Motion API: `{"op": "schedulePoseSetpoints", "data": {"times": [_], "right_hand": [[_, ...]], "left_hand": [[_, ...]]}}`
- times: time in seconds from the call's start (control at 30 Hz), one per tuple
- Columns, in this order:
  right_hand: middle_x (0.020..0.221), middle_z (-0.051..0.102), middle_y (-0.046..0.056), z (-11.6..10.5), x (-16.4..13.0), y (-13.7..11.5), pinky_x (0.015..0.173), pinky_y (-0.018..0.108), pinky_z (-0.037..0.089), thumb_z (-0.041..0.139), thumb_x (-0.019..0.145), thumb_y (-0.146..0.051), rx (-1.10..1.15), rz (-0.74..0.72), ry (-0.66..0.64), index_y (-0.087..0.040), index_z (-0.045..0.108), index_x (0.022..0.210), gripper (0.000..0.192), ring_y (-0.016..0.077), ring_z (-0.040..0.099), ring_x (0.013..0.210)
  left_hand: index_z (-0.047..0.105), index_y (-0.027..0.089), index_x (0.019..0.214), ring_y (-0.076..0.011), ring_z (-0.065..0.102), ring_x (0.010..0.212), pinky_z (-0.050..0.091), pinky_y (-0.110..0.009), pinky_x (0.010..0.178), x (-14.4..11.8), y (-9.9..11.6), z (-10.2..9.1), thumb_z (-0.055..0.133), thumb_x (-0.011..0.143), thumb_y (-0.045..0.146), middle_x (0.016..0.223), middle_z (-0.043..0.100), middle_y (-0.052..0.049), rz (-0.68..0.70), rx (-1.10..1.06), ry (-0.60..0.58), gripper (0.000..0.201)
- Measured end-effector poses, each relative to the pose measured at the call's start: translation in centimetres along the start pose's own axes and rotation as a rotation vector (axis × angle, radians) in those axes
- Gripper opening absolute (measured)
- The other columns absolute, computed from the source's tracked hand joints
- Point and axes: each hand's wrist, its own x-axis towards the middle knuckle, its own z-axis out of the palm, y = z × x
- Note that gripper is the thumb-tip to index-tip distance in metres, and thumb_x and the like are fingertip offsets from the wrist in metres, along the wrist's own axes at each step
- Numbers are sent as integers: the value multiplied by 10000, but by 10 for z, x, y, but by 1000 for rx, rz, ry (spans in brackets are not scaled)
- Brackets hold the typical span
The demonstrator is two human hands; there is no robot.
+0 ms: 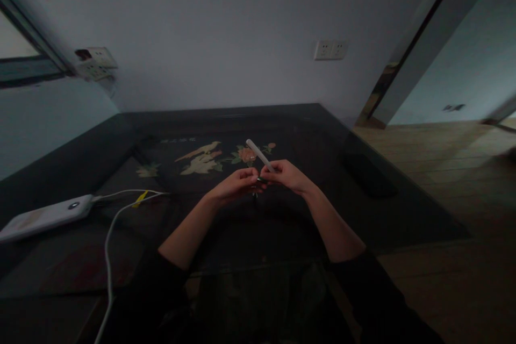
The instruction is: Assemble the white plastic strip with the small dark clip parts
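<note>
Both of my hands meet above the middle of a dark glass-topped table [121,134]. My right hand [288,174] grips a slim white pen-like stick [258,153] that points up and to the left. My left hand [237,183] has its fingers pinched at the stick's lower end, on a small dark part [261,179]; I cannot tell what that part is. Under the glass lies a picture of birds and flowers [209,158].
A white power bank [44,217] lies at the table's left edge with a white cable [110,242] running toward me. A dark flat object [368,174] lies at the right of the table. Wall sockets [330,49] behind; wooden floor [443,172] to the right.
</note>
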Motion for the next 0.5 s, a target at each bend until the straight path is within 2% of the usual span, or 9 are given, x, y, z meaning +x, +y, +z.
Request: {"op": "schedulePoseSetpoints", "data": {"times": [0.1,0.27,0.5], "right_hand": [[669,636,9,1,0,0,556,239,387,783,677,-464,26,4,38,-148,672,772,347,119,556,591],[586,604,-15,3,2,-1,504,229,348,801,650,-451,12,1,109,-146,688,754,341,99,492,514],[603,618,-6,2,0,-1,505,225,331,793,672,-441,-12,26,61,-137,695,761,332,96,493,521]], "left_hand": [[575,156,735,-144,673,785,521,-248,739,0,-1,-1,899,601,381,786,664,-29,-4,-31,13,417],[570,163,742,-147,667,788,538,-272,758,2,-1,0,916,572,346,803,648,-23,15,-75,39,426],[533,157,707,-108,639,726,527,-257,766,0,1,-1,925,544,321,746,599,22,-8,-40,20,455]]}}
